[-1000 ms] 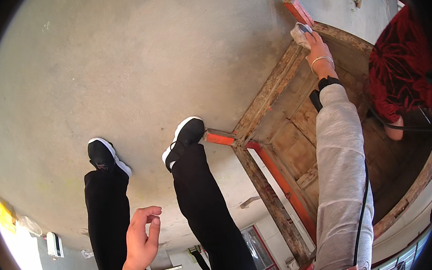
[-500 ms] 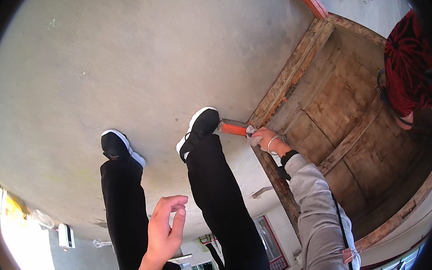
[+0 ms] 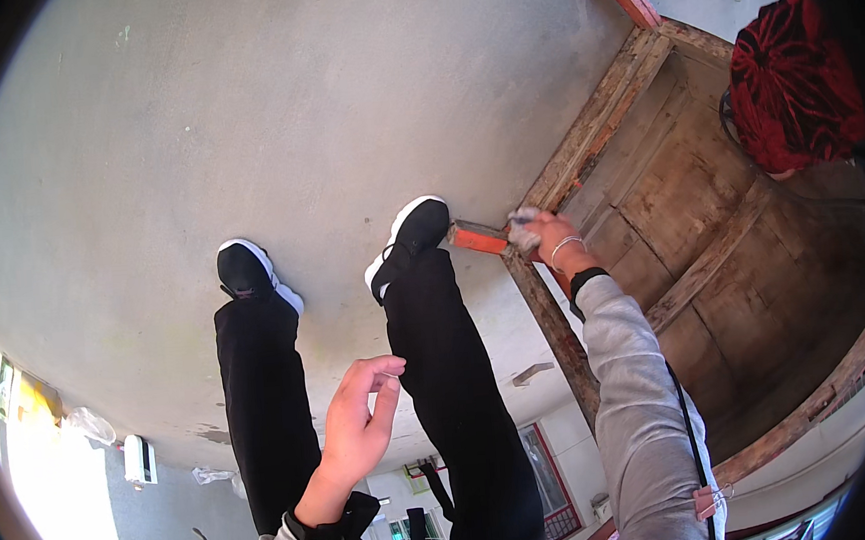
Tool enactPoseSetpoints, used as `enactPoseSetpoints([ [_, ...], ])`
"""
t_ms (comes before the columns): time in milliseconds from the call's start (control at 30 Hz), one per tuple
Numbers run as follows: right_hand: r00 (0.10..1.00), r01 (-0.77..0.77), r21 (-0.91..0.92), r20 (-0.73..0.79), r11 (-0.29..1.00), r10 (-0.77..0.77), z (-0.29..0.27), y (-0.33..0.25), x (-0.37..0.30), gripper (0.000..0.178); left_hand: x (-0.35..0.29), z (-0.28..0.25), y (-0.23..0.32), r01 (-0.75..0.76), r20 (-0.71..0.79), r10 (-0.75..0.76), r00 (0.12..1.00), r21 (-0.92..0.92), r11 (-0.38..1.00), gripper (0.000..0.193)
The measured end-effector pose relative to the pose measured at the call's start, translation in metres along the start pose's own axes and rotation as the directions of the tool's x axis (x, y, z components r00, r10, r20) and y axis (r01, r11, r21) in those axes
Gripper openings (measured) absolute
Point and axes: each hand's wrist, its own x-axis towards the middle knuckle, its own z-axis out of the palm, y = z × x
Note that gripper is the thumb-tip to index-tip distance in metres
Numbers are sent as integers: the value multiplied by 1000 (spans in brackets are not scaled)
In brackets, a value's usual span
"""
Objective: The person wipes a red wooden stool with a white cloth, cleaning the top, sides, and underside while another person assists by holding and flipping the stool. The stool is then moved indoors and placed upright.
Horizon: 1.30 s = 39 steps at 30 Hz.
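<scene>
A grey floor (image 3: 271, 111) is spread across the left and far sides. On the right, a large worn wooden frame with a panelled inside (image 3: 602, 113) is set at an angle, apparently so that its rails can be reached with one outstretched arm. Its far right part is overlapped by a dark red patterned garment (image 3: 796, 84) worn by another person. The left hand (image 3: 358, 426) is held, empty, near the right trouser leg (image 3: 454, 369); its fingers are loosely curled, seemingly because only one hand is needed. The right hand (image 3: 556, 236) is placed at the frame's near left corner, beside an orange-faced stub (image 3: 475, 236). A small greyish cloth (image 3: 523, 232) is gripped in its closed fingers, bunched, presumably so that it can be pressed on the joint. Compared with one second earlier, the cloth is found at the near corner instead of the far one; the left hand is kept similarly curled.
</scene>
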Motion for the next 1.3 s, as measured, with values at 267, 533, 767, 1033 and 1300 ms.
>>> enactPoseSetpoints([
  [267,962,-161,367,-149,916,229,51,-59,9,40,-6,8,-6,1,3,-1,1000,-26,1000,20],
  [533,956,250,953,-271,170,115,-32,-234,-1,33,-4,14,-11,78,-177,-121,977,-235,969,42],
  [767,914,400,820,-393,409,-105,-129,-308,-53,37,-7,7,-14,50,-254,-152,955,-369,928,53],
  [1033,953,274,662,-284,698,-105,-170,-296,-98,42,-15,-5,-14,-35,-295,-137,945,-510,860,57],
  [1300,963,264,-161,102,951,-250,-212,-183,-191,40,-21,-11,-12,-15,-204,-105,973,-514,858,47],
])
